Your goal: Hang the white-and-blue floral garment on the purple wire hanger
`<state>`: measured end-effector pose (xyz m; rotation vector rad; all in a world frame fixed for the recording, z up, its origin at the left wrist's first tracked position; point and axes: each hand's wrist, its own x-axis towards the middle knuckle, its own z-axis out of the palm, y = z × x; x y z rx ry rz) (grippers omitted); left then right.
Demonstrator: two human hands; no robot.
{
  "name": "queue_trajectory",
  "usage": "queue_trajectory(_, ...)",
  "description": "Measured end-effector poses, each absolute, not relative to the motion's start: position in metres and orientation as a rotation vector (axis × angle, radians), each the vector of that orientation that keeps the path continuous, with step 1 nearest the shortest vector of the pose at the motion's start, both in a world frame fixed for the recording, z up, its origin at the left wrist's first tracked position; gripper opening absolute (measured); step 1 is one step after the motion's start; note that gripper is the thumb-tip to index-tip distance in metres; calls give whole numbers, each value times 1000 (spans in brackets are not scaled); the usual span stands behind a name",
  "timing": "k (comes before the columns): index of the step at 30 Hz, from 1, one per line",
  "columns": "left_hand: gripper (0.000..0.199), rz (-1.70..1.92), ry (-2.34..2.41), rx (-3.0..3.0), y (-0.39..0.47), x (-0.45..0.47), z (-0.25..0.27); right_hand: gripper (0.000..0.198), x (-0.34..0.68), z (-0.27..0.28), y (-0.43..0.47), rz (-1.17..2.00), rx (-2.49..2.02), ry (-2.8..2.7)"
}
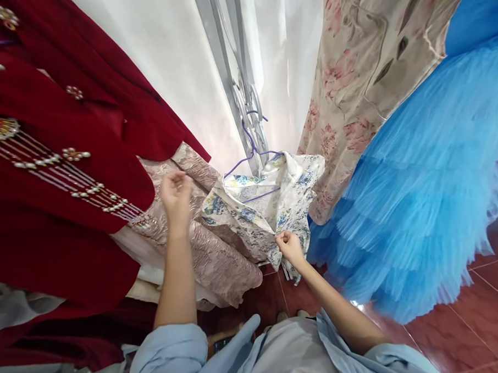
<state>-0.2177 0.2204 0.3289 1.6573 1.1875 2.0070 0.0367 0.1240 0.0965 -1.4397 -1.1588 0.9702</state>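
Observation:
A white top with a blue floral print (251, 222) hangs in front of me on a thin purple hanger (254, 150). The hanger's hook sits on a grey metal stand. My right hand (290, 246) pinches the top's front edge, where its two sides meet below the neckline. Raised to the left of the top is my left hand (176, 191), its fingers curled with the tips close together. Whether anything small is between them I cannot make out. Behind that hand hangs a shiny pink textured garment (225, 251).
Dark red garments with beaded trim (70, 123) hang on the left. On the right are a beige floral garment (339, 97) and a blue layered tulle dress (401, 198). White curtain (156, 50) backs the grey metal stand (225, 59). Red floor tiles (453, 333) lie below.

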Motion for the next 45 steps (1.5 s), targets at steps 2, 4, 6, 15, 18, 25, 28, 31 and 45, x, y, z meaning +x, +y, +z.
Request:
queue_trajectory(2,41,1959,1350,1988,192,-186,314,22,35,95,126,1002,-1412,-1158)
queue_trajectory(4,46,1864,1492,2153,171,-152,297,23,33,92,127,1030,-1387,-1158)
queue_trajectory(6,52,1799,1590,2127,163,-127,282,24,32,85,125,1049,-1400,-1169)
queue_trajectory(15,15,2030,1456,2078,189,-138,288,19,41,55,139,1090,-1603,-1183)
queue_trajectory(18,18,1985,1513,2026,178,-135,286,21,47,50,150,1150,-1635,-1183)
queue_trajectory(25,73,1972,1843,2121,175,-99,232,32,53,49,142,1353,-1568,-1249)
queue_trajectory(28,61,2084,1949,2055,189,-104,224,33,53,55,118,1414,-1512,-1281)
queue_trajectory(31,53,2160,1956,2033,196,-119,229,31,50,61,93,1496,-1378,-1311)
queue_trajectory(45,27,2087,1384,1127,209,-184,243,31,47,87,94,1521,-1160,-1316)
